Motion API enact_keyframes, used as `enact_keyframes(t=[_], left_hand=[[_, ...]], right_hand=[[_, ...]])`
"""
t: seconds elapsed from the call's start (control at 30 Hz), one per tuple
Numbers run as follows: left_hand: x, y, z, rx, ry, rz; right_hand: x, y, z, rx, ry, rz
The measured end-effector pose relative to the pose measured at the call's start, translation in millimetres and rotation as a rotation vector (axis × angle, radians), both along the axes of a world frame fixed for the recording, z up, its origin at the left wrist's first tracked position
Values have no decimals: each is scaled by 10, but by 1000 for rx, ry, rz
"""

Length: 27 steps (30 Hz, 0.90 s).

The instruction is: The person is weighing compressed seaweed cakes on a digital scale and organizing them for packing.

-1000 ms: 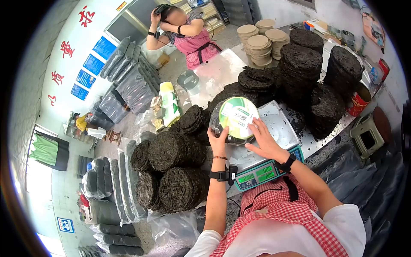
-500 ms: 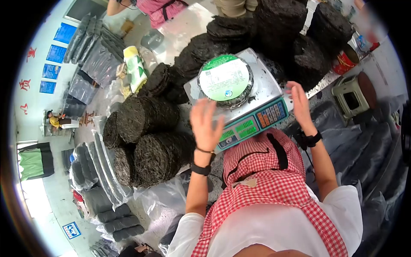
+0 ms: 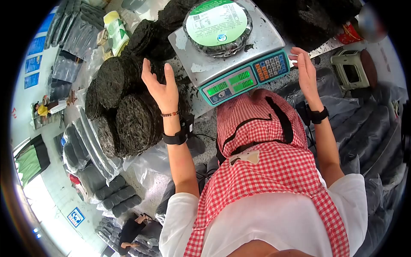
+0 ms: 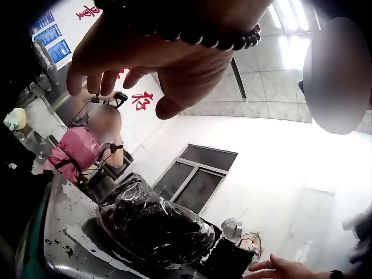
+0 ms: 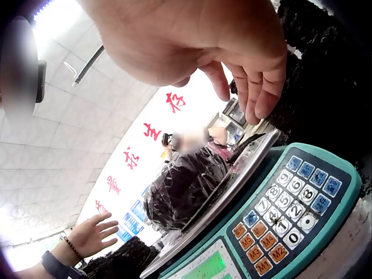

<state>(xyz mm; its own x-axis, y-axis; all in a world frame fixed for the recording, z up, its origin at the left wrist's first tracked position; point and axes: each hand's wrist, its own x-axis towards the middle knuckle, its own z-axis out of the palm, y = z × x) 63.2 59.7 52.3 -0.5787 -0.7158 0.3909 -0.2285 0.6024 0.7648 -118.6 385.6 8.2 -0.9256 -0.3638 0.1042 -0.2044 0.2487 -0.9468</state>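
A round dark bundle in clear wrap with a green and white label (image 3: 218, 23) lies on the metal pan (image 3: 199, 68) of a teal digital scale (image 3: 246, 79). Its lit green displays face the person. My left hand (image 3: 162, 88) is raised left of the scale, fingers apart and holding nothing. Beside the keypad's right end, my right hand (image 3: 305, 73) hovers with relaxed fingers, also empty. In the right wrist view the wrapped bundle (image 5: 186, 189) sits on the pan beyond the keypad (image 5: 285, 209); the right hand (image 5: 203, 46) is above, touching neither.
Stacks of dark round sheets (image 3: 135, 122) stand left of the scale, with more dark stacks (image 3: 317, 19) behind it. A red tin (image 3: 349, 33) is at the right rear. Dark plastic-wrapped bundles (image 3: 359, 124) lie on the right. Another person (image 4: 81, 145) appears in the left wrist view.
Both hands have let go of the wrapped bundle and moved apart to either side of the scale. The bundle now lies on the pan, its other label side up. The head view has tilted downward.
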Motion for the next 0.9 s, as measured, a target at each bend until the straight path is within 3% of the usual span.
enact_keyframes(t=[0.33, 0.4, 0.53, 0.63, 0.73, 0.77, 0.83, 0.9], left_hand=[[90, -102, -81, 30, -48, 7], [62, -121, -91, 133, -26, -24], [-341, -184, -63, 287, -6, -147], [-926, -475, -308, 340, -68, -248], [-1348, -506, -288, 719, -15, -202], [-1466, -664, -505, 807, -23, -274], [-1545, -608, -681, 1012, 55, -459], [-1366, -237, -446, 966, 154, -392]], right_hand=[[27, 33, -54, 17, -1, 25], [80, 12, -21, 24, 4, 26], [189, -264, 32, 7, -3, 108], [179, -727, -1, -4, 52, 169], [87, -1221, 63, -216, -232, 166], [46, -1333, 110, -335, -356, 194], [-13, -1464, 83, -341, -373, 125], [-37, -1481, 90, -435, -381, 21]])
